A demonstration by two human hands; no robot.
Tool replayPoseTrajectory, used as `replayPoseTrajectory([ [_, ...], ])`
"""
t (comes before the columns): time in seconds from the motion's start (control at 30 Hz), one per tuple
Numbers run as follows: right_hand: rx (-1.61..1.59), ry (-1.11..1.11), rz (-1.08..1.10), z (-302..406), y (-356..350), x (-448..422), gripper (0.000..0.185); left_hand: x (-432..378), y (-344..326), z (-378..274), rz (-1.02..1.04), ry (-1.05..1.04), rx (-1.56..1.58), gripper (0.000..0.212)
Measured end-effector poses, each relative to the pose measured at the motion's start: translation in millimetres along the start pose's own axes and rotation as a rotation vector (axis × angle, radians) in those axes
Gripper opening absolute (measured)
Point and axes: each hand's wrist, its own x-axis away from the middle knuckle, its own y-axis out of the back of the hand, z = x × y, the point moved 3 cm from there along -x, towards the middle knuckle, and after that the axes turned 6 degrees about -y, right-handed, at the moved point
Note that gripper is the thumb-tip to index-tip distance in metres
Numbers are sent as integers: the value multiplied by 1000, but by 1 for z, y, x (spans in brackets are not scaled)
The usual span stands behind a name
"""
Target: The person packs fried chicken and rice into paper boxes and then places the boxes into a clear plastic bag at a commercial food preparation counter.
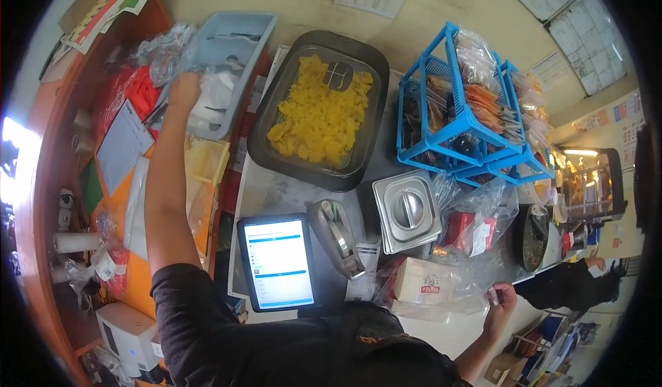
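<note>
My left hand (184,91) reaches over the near left edge of a light blue plastic bin (214,27) that holds white plastic packets; its fingertips are hidden, so its grip cannot be told. At the right, my right hand (500,296) pinches the edge of a clear plastic bag (465,304). A printed food box (416,281) lies in or under that bag. Between my arms are a tablet (279,263) with a lit screen, a grey tape dispenser (339,239) and stacked steel pans with a lid (407,208).
A dark roasting tray (258,144) holds yellow mashed food and a masher. Blue plastic baskets (445,141) of sachets stand at the back right. Left, an orange shelf (135,278) bears a clipboard (124,146) and a white printer (126,335). Another person (569,283) stands far right.
</note>
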Motion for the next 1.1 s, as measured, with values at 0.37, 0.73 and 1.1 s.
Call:
replayPoseTrajectory([
  [0.37,-5,29,97,6,-9,0,18,-14,48,24,40,-31,276,38],
  [0.73,17,94,176,-8,3,5,15,-12,131,-50,-250,-102,28,36],
  [1.1,143,459,-11,3,-15,1,18,271,269,-524,30,-529,1685,29],
])
